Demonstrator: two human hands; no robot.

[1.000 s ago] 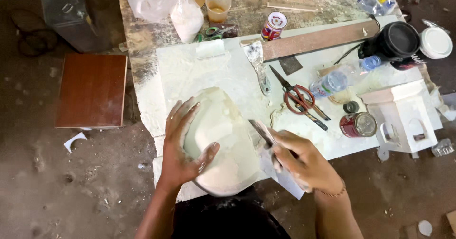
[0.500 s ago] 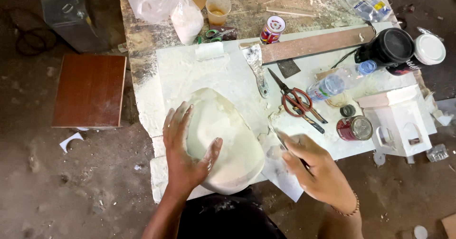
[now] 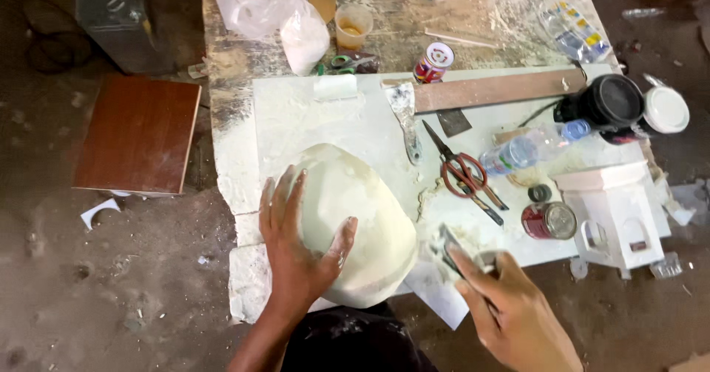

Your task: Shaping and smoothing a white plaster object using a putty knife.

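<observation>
A plaster-dusted white worktable [image 3: 296, 113] stands on a dirt floor [image 3: 111, 283]. Nearest, the left hand [image 3: 299, 250] lies spread, unclenched, on the smooth rounded white plaster form [image 3: 355, 220]. The right hand [image 3: 510, 313] clenches a small flat metal scraper [image 3: 451, 245], now drawn back off the form's right edge. Beyond the scraper lie red-handled scissors [image 3: 462, 168], then a long wooden bar [image 3: 499, 89].
</observation>
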